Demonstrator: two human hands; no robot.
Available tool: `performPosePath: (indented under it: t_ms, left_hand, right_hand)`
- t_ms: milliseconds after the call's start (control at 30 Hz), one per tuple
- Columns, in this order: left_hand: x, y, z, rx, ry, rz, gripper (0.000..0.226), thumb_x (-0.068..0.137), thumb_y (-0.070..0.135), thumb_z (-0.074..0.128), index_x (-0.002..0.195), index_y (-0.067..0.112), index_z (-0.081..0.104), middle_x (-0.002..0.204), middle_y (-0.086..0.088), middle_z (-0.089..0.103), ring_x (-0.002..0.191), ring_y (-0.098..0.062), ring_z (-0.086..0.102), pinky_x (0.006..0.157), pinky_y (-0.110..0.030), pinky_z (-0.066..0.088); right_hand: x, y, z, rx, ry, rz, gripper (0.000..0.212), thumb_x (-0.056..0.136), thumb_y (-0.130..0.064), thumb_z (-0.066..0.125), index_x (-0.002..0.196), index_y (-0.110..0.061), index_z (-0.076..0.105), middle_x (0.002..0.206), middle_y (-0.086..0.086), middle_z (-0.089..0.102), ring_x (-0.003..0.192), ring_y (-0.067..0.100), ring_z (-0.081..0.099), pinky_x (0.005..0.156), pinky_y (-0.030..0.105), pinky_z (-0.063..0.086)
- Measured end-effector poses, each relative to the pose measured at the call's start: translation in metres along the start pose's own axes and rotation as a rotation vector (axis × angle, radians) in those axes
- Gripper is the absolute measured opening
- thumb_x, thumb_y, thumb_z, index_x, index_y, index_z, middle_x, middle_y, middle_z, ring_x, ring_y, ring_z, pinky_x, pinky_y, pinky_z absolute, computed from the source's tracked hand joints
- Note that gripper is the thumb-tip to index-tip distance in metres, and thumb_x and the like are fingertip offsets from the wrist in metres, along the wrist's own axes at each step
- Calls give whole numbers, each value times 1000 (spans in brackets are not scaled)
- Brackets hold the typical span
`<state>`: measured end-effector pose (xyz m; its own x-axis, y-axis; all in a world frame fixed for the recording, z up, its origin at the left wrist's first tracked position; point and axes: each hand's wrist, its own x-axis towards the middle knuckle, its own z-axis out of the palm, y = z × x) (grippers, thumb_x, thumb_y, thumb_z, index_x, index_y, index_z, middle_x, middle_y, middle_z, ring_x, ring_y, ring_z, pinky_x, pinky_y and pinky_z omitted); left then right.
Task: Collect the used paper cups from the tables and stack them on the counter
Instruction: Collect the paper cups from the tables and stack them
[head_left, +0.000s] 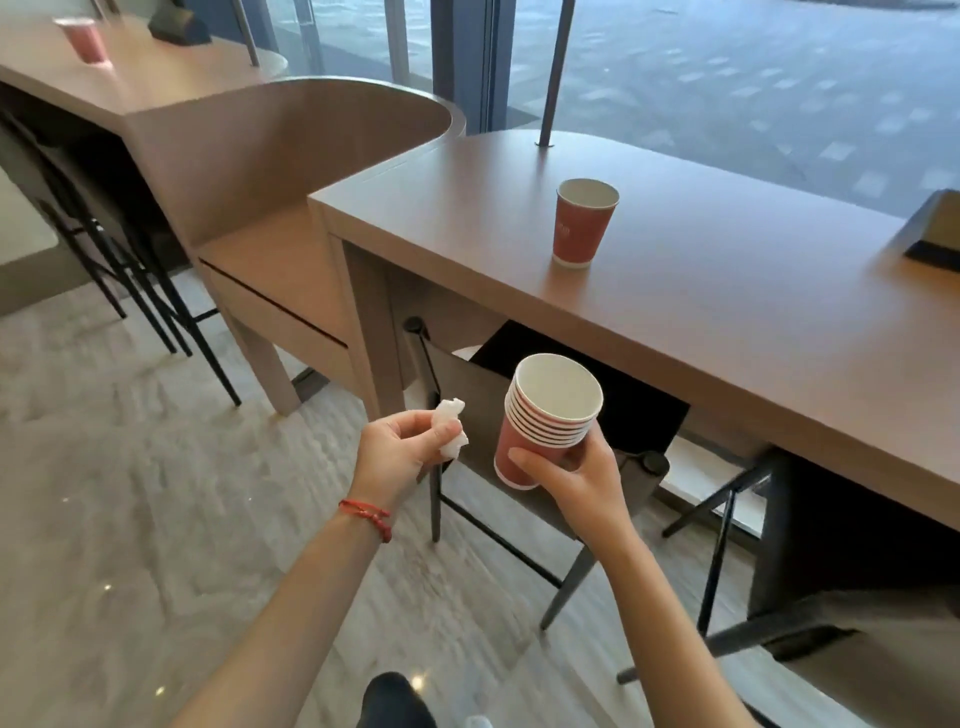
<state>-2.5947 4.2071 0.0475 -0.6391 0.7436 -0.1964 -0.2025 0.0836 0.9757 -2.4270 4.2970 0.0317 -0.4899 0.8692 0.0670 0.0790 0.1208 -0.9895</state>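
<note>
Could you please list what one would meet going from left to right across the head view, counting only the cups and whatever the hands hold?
Blurred pink cup on the far table → crumpled white tissue in the left hand → stack of red cups in the right hand → single red cup on the near table.

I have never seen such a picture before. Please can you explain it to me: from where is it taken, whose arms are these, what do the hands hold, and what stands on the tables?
There is no machine here. A person wears a wide-angle camera on the head, looking forward and down, so the two arms are that person's own.

The right hand grips a stack of red paper cups, nested one inside another. The left hand, with a red bracelet at its wrist, pinches a crumpled white tissue.

On the near table one red paper cup stands upright and apart, not yet collected. A blurred pink cup stands on the far table at the upper left. Dark stools are tucked under the tables, beside a large window.
</note>
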Motion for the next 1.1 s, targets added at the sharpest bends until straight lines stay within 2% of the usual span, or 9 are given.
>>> performPosePath:
  t_ms: [67,200,267,433,533,633,767,933,1100]
  left_hand:
    - [25,12,13,11,-66,18,8,73,12,75,66,16,72,64,1,72,63,-9,67,62,-22,57]
    - [81,40,35,36,-169,65,4,72,19,76,71,19,72,68,5,74,68,-6,69,59,-16,53]
    - [108,54,44,35,-236,77,8,71,20,77,77,17,72,69,4,74,69,-7,69,59,-14,52]
    - [167,91,57,24,-380,122,21,63,34,76,79,21,71,72,8,73,74,-7,70,66,-17,55]
    - [196,107,65,-8,-454,129,19,67,29,77,80,16,71,68,8,72,70,-7,69,62,-16,53]
    - [218,114,71,-37,-490,119,21,67,23,77,82,10,70,69,4,72,72,-10,69,66,-21,56]
    - [237,114,76,-32,-516,108,18,70,19,77,82,8,71,72,0,73,74,-13,70,68,-23,58]
    - [249,106,81,-19,-519,100,33,59,33,79,83,11,71,71,2,73,75,-12,70,71,-26,58]
    - [257,100,82,-46,-501,75,32,57,30,81,79,9,72,70,0,72,73,-13,69,68,-23,56]
  right_hand:
    - [19,-5,-4,-16,43,-8,59,66,-17,84,111,-37,51,99,-24,67,98,-4,61,75,9,49]
    - [56,-26,-5,-12,153,-38,64,61,-34,82,117,-32,51,107,-15,66,103,4,62,84,20,52]
    - [75,-36,-4,8,215,-53,67,57,-39,80,117,-30,52,107,-13,66,102,5,63,83,19,53]
    - [125,-65,-5,-1,377,-66,72,57,-36,79,120,-10,56,103,-10,67,93,3,66,76,16,55]
    - [155,-84,-10,-33,450,-75,67,63,-24,83,121,-8,56,100,-10,66,86,-3,64,65,9,50]
    - [179,-104,-16,-47,519,-119,65,66,-17,83,123,-5,55,105,-1,68,92,4,66,69,14,51]
    - [207,-129,-26,-80,552,-183,61,67,-17,83,120,-8,56,110,4,67,100,16,65,81,28,54]
    - [239,-138,-33,-136,556,-190,65,67,-21,83,123,-8,53,114,5,66,103,17,63,86,33,54]
    - [257,-124,-35,-246,523,-126,63,66,-28,83,120,-13,53,112,0,66,103,16,62,90,37,52]
